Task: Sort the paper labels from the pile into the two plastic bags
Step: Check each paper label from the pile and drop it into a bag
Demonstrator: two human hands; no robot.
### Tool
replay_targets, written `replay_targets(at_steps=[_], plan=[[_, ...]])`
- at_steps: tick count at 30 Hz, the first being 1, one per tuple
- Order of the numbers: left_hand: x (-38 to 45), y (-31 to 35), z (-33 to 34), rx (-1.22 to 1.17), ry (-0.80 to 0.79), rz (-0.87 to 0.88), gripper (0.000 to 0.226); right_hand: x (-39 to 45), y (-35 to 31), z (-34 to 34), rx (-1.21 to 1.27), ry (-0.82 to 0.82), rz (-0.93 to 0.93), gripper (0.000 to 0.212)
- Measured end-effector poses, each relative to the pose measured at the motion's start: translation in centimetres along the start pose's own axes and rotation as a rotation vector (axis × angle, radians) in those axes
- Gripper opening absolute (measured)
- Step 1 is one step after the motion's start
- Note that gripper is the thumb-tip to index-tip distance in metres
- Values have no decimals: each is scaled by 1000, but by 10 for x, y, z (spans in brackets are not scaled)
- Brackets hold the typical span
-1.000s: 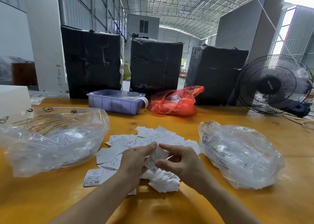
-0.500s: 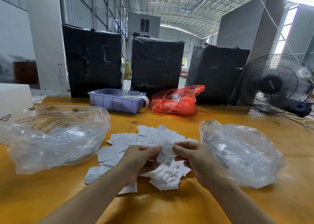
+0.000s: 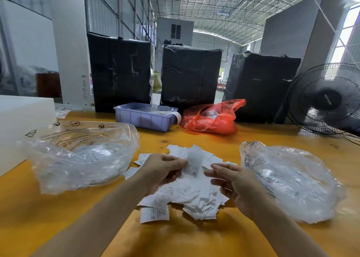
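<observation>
A pile of white paper labels lies on the yellow table between two clear plastic bags. The left bag holds some labels; the right bag lies crumpled. My left hand pinches one blurred label upright above the pile. My right hand hovers just right of that label with loosely curled fingers, holding nothing that I can see.
At the back stand a purple plastic tray, a red plastic bag, three black-wrapped boxes and a black fan. A white foam block sits at the far left.
Both hands pinched the label together before; now only my left hand holds it, and my right hand has let go and drawn slightly to the right.
</observation>
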State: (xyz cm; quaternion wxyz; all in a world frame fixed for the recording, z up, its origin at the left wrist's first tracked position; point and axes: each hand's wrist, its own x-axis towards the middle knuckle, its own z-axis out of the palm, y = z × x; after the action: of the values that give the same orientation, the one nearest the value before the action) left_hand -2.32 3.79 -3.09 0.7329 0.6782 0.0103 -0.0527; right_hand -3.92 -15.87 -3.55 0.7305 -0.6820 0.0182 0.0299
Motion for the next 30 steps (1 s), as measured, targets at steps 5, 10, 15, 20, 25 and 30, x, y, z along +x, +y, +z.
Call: replay_targets(at_steps=[5, 10, 15, 20, 25, 30], plan=[[6, 41, -69, 374, 569, 371, 12, 4, -17, -26, -517, 316, -552, 7], [3, 45, -148, 999, 1063, 231, 18, 24, -22, -96, -1167, 716, -494, 15], [1, 30, -151, 1258, 1004, -112, 29, 33, -1, -117, -1475, 491, 16, 34], [4, 37, -127, 1363, 1025, 40, 34, 39, 6, -116, -1308, 649, -100, 21], [6, 44, -89, 1380, 943, 430, 38, 41, 7, -120, -1262, 731, -158, 30], [0, 39, -37, 1082, 610, 748, 27, 33, -10, -96, -585, 811, -664, 22]])
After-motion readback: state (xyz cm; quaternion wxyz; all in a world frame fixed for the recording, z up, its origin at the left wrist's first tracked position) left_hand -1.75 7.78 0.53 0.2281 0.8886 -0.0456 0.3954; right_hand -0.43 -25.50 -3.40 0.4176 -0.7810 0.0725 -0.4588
